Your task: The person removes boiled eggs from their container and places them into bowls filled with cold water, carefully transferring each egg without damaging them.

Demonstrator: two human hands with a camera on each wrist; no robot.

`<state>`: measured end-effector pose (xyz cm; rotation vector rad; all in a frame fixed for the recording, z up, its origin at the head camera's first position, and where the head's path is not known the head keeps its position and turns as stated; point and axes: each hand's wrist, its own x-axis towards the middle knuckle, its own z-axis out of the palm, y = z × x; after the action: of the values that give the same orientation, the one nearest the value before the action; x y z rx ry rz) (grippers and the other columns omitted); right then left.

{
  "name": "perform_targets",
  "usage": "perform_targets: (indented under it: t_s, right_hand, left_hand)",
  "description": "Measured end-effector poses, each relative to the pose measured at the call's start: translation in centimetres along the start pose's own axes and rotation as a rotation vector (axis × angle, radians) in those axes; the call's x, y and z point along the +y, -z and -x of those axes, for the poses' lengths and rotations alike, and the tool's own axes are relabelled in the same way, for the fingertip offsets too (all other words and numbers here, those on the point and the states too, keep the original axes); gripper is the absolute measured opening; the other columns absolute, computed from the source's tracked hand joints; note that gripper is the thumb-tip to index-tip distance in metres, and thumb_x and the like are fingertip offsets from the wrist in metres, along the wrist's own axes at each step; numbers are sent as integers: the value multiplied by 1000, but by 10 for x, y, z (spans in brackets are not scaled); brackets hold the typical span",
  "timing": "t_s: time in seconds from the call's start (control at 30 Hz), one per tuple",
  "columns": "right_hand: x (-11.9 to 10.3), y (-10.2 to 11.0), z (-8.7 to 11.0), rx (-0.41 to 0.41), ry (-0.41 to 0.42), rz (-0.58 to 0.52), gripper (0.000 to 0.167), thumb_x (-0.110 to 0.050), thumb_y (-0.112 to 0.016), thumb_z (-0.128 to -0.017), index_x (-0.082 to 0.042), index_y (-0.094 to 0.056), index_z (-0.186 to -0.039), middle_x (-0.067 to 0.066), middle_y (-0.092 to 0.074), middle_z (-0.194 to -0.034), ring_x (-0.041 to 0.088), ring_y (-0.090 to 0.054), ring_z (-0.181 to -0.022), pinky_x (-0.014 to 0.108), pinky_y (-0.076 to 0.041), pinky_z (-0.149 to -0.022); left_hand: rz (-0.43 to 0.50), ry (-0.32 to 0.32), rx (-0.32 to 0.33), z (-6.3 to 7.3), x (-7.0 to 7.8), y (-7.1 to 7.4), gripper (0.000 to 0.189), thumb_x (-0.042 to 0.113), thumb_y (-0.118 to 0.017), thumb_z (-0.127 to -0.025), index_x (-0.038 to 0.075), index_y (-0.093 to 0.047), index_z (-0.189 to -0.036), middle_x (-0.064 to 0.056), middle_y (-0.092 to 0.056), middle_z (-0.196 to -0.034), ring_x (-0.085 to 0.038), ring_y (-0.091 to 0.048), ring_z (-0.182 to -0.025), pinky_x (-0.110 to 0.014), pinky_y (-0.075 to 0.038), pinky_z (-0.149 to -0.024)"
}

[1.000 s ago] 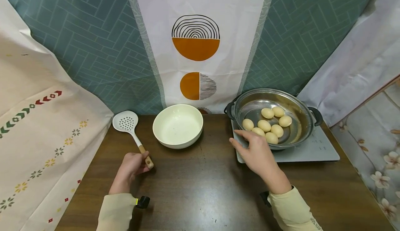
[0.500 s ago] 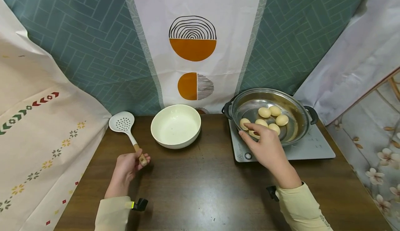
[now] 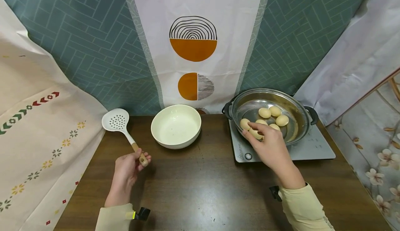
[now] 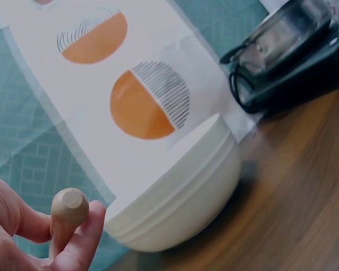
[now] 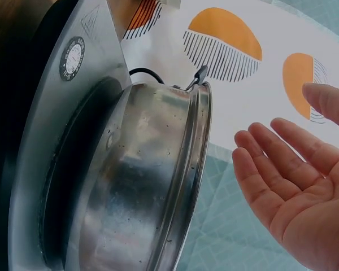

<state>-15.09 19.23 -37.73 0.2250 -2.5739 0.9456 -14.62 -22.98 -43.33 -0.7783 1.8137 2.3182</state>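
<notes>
My left hand (image 3: 125,168) pinches the wooden handle of a white skimmer (image 3: 115,120) between thumb and fingers. Its perforated head points away to the back left; in the left wrist view the handle's rounded end (image 4: 69,208) sticks up from the grip. My right hand (image 3: 272,149) hovers over the front rim of a steel pot (image 3: 295,134), thumb and fingers apart, hiding part of the contents. Several pale yellow egg-shaped things (image 3: 264,112) lie in the pot. In the right wrist view the fingers (image 5: 291,169) are spread beside the pot wall (image 5: 141,175), holding nothing.
A cream bowl (image 3: 176,144) stands at the back middle of the wooden table (image 3: 193,189). The black-handled pot sits on a grey induction cooker (image 3: 315,151) at the right. Patterned cloths (image 3: 200,2) hang behind and at both sides.
My right hand has moved in over the pot, then slightly right. The skimmer head has swung a little to the left in my left hand. The view has shifted slightly.
</notes>
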Motion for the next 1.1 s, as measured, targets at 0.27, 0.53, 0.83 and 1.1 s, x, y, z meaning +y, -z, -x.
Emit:
perform_targets:
  t_s: [0.27, 0.53, 0.83, 1.1]
  right_hand:
    - [5, 1, -1, -7, -30, 23, 44, -45, -62, -86, -15, -66, -117, 4, -68, -113, 25, -62, -105, 45, -46, -87]
    - [8, 5, -6, -2, -34, 31, 41, -43, -62, -86, -15, -66, -117, 7, -69, -111, 26, -63, -102, 46, -48, -83]
    - [17, 31, -19, 24, -98, 35, 46, -47, -59, -88, -15, -63, -121, 10, -68, -109, 29, -65, -98, 47, -50, -77]
    - [40, 67, -35, 38, -178, 86, 53, -52, -53, -89, -15, -59, -126, 17, -64, -117, 37, -62, -103, 52, -47, -78]
  left_hand:
    - [12, -128, 104, 13, -2, -12, 35, 18, -47, -98, -9, -44, -119, -7, -61, -84, -16, -69, -72, -32, -56, -75]
    - [-91, -326, 225, 27, 3, -28, 37, 23, -55, -94, -8, -54, -112, -6, -63, -81, -22, -70, -69, -33, -57, -66]
    - [-215, -434, 270, 34, 11, -46, 30, 24, -57, -92, -2, -62, -107, -1, -66, -81, -16, -69, -68, -28, -56, -59]
    - [-313, -526, 308, 29, 7, -53, 22, 21, -59, -92, 3, -65, -101, 0, -67, -77, -11, -69, -65, -24, -55, -56]
